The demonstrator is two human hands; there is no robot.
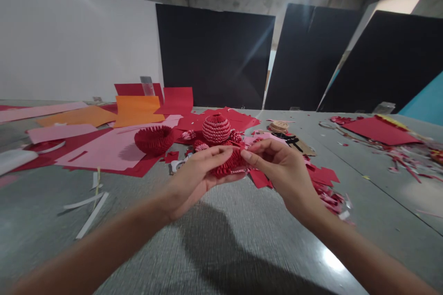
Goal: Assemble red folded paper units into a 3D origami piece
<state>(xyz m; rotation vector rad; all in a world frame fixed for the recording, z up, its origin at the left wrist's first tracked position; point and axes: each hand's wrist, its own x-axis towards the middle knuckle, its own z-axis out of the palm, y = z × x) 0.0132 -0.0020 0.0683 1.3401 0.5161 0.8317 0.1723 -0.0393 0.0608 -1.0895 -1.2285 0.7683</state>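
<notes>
A red piece built from small folded-paper units (230,163) sits in my left hand (195,177), whose fingers curl under it with the thumb on top. My right hand (285,168) pinches at the right edge of this piece. Whatever lies between its fingertips is too small to make out. Just beyond the hands stands a round red-and-pink folded-paper ball (216,129) with an opening at its top. To the left, a red folded-paper bowl (154,139) rests on pink paper (104,151).
Red, pink and orange sheets (137,109) spread over the grey table (148,249) at left. White paper strips (92,215) lie nearer. Red scraps (332,198) are to the right, a coil of twine (278,126) behind. Black panels (214,55) stand along the back.
</notes>
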